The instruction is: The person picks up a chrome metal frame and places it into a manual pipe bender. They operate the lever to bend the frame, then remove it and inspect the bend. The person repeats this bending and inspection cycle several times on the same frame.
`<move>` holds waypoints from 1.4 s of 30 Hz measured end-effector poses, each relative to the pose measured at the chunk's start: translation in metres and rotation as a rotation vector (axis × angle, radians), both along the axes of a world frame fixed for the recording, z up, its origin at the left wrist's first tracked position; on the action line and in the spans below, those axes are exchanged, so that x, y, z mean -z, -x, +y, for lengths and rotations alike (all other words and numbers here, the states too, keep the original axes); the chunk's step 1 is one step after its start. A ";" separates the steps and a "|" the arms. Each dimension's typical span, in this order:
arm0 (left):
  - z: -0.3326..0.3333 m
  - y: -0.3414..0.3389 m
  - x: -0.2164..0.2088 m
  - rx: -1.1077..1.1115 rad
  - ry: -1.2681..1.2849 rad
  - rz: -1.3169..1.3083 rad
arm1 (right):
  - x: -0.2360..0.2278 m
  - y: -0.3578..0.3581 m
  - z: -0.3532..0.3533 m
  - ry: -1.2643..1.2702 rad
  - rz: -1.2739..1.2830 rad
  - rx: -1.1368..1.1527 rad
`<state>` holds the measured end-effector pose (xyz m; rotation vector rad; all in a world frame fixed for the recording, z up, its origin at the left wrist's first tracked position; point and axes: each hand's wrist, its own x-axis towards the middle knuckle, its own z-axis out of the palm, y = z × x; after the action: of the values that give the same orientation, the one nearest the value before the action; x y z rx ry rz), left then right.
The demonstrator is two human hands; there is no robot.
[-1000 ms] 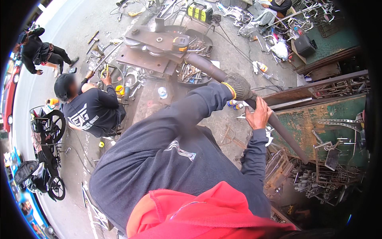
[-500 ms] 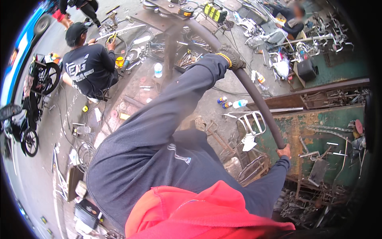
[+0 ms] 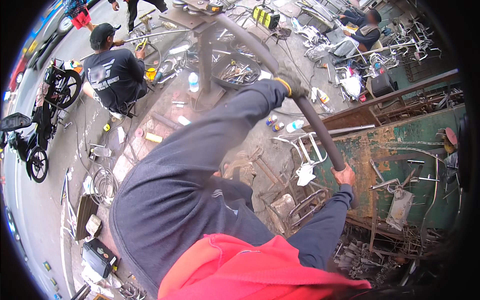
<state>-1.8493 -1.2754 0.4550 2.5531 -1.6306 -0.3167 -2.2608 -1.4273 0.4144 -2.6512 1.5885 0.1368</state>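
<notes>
A long, curved brown metal pipe [image 3: 322,131] reaches from the metal stand [image 3: 204,62] at the top middle down toward the right. My left hand [image 3: 292,82], in a dark knit glove with a yellow cuff, is closed around the pipe's middle. Lower down, my bare right hand [image 3: 344,176] wraps round the pipe near its lower end, which sticks out a little past the hand. Round discs [image 3: 187,4] and a small black-and-orange tape measure [image 3: 214,8] rest on the stand's top plate, next to the pipe's far end.
Left of the stand squats a person [image 3: 112,75] with a long rod. Another person [image 3: 362,35] sits far right among metal frames. A water bottle [image 3: 193,82], a bowl of tools [image 3: 235,70] and a white tubular rack [image 3: 307,152] stand nearby. A rusty green surface [image 3: 360,150] lies right.
My right hand has slid up from the pipe's lower end, leaving a short length beyond it. The pipe's lower part has shifted slightly left in view. My left hand keeps its grip.
</notes>
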 end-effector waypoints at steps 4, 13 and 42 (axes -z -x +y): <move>-0.027 0.072 0.006 0.107 -0.079 -0.054 | 0.003 -0.011 -0.001 -0.011 -0.016 0.022; -0.107 0.221 0.046 0.332 0.017 0.219 | 0.026 -0.007 -0.003 0.085 -0.029 0.015; -0.005 0.299 -0.004 0.390 0.149 -0.015 | -0.030 0.054 0.086 0.128 -0.032 0.023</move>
<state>-2.1479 -1.2803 0.4589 2.1265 -2.0672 -0.1942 -2.3147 -1.3408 0.4446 -2.7123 1.6717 -0.0090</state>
